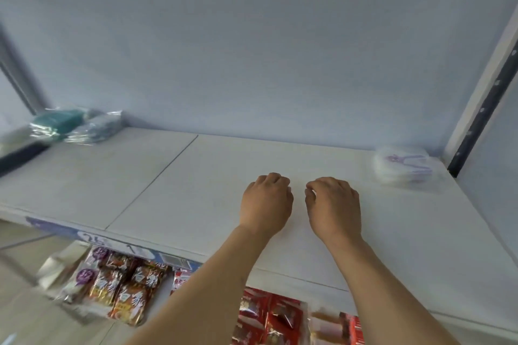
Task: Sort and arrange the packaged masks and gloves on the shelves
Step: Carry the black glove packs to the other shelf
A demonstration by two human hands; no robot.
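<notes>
Both hands are hovering over the middle of the white shelf (pixel 213 176), side by side and apart from each other; the left hand (pixel 266 204) is showing loosely curled fingers with nothing in them, and the right hand (pixel 333 207) is curling in the same way, also carrying nothing as far as the head view shows; the packaged goods are lying at the two far ends of the shelf, well apart from the hands; at the back left corner the teal and grey packets (pixel 75 126) are sitting in a small overlapping heap against the back panel, blurred enough that masks cannot be told from gloves; at the back right corner a clear white packet with purple print (pixel 403 166) is resting alone beside the upright; judging from this spread, the sorting is looking partly under way at best, with two groups already separated by side but the left heap not yet squared up; on the lower shelf, snack packets (pixel 123 283) and red packets (pixel 269 316) are lying below the shelf's front edge.
</notes>
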